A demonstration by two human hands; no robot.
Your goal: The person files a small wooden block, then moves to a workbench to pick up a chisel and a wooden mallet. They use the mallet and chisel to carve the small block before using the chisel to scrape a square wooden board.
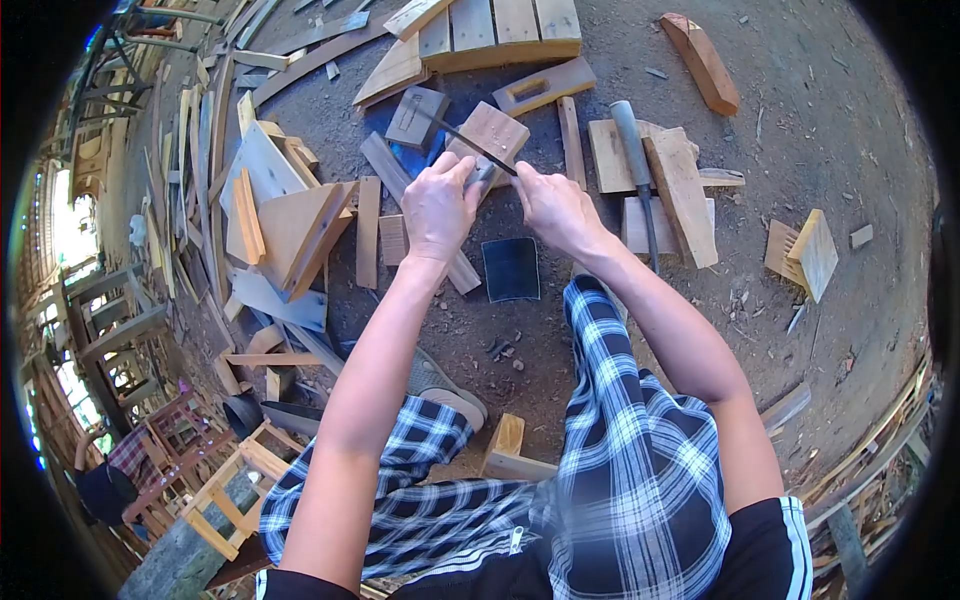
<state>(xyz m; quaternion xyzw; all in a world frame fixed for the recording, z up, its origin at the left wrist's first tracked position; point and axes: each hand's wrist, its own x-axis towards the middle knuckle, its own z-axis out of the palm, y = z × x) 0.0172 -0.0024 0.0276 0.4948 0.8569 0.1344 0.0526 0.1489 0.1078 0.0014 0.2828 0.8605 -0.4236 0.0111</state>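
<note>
My right hand (560,205) is closed around the near end of a thin dark rod (462,137), which looks like a file. Its far end slants up and left to a grey grooved block (417,117). Closed fingers of my left hand (443,205) hold a small light-grey piece (484,178) close to the rod; its kind is mostly hidden. Just beyond both hands lies a wooden block (492,130), above something blue (408,160). On the ground between my forearms is a dark square sheet (511,270).
To the right, a long tool with a grey handle (630,140) leans among wooden blocks (682,195). A slotted wood piece (545,87) lies ahead. Boards (300,235) are stacked at left. Farther off, a reddish block (700,62) rests on dirt. Another person (110,485) is at lower left.
</note>
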